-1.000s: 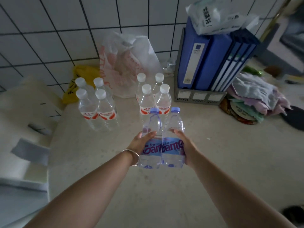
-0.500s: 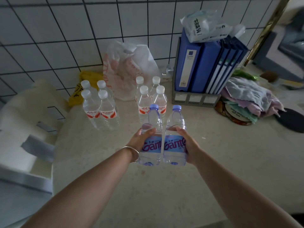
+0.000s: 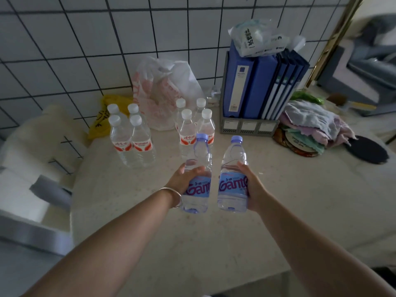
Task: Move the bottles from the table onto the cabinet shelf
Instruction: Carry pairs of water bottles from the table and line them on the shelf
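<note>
Gripping 2 upright blue-capped bottles (image 3: 198,174), caps up: left hand (image 3: 182,179), right hand (image 3: 252,187).

You can read "Gam" on the blue label of the bottle in your left hand (image 3: 198,188), "Gamt" or close to it on the bottle in your right hand (image 3: 232,185), and "Wahaha" on one white-capped bottle (image 3: 140,144).

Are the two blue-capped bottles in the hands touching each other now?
Apart. The head view shows bare table between the left bottle and the right bottle, from caps to bases.
</note>
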